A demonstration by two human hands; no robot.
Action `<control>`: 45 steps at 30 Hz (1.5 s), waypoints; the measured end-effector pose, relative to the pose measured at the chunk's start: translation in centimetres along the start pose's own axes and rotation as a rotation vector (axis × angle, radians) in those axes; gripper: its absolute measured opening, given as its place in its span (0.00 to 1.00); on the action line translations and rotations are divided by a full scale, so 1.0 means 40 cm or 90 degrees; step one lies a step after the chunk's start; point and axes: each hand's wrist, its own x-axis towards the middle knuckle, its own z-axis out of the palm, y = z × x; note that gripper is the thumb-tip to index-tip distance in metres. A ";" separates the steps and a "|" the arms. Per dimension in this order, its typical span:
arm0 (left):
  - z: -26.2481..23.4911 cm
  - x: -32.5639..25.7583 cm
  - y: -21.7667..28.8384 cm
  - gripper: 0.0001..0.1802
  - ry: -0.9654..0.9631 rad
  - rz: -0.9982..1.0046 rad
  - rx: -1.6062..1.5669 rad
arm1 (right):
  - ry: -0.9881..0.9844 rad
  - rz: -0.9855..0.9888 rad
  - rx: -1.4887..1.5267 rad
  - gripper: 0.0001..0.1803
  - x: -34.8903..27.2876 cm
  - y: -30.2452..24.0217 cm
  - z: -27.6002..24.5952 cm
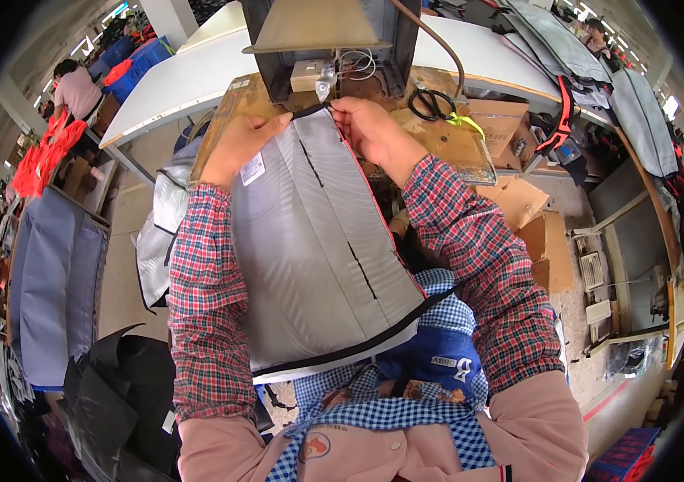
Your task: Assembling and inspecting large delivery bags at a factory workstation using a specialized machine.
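Note:
A grey fabric panel (286,249) hangs from the machine's table down over my lap. It has black edging at top and bottom, red piping on its right side, two dark slits and a small white label (252,170). My left hand (247,146) pinches its upper left edge between thumb and fingers. With fingertips closed on the black-edged upper right corner, my right hand (376,135) holds the other side. Just beyond that top edge sits the metal head (323,87) of the machine. Under the fabric, my left fingers are partly hidden.
Black-handled scissors (431,104) with a yellow-green strip lie right on the worn wooden tabletop (458,157). White tables (173,92) extend to both sides. Open cardboard boxes (547,249) stand at right; black sheeting (121,394) lies lower left. Another person (81,92) works far left.

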 end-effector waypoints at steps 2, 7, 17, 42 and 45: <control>-0.003 0.000 0.003 0.34 -0.003 -0.010 -0.012 | -0.003 -0.009 0.013 0.08 -0.001 0.002 0.005; 0.001 0.000 -0.018 0.34 0.016 -0.014 -0.049 | 0.035 -0.026 0.037 0.08 0.000 0.007 0.029; 0.010 0.005 -0.020 0.32 0.035 -0.009 -0.099 | 0.061 -0.075 0.100 0.08 0.023 0.025 0.035; -0.021 -0.423 0.048 0.19 0.009 0.006 -0.063 | -0.612 -0.999 -0.989 0.20 -0.552 0.199 0.107; -0.047 -0.601 0.116 0.19 0.181 0.145 0.091 | -0.583 -0.950 -0.951 0.15 -0.547 0.245 0.147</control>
